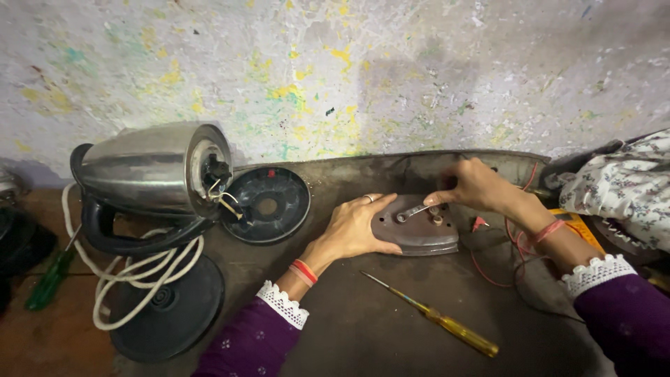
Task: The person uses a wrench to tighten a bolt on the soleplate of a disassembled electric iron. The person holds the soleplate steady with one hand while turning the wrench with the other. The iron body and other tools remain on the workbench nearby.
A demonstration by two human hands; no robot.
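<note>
Worktop (363, 328) dark, scuffed | wall (391, 70) paint-flecked | kettle (157, 167) lying sideways

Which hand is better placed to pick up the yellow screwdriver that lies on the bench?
Probably the left hand. It only rests flat on the iron soleplate, and the yellow screwdriver lies just below it. The right hand is pinching a small metal strip on the soleplate.

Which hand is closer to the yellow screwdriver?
Left. The left hand rests on the iron plate just above the yellow screwdriver; the right hand is farther up, at the plate's far edge.
</note>
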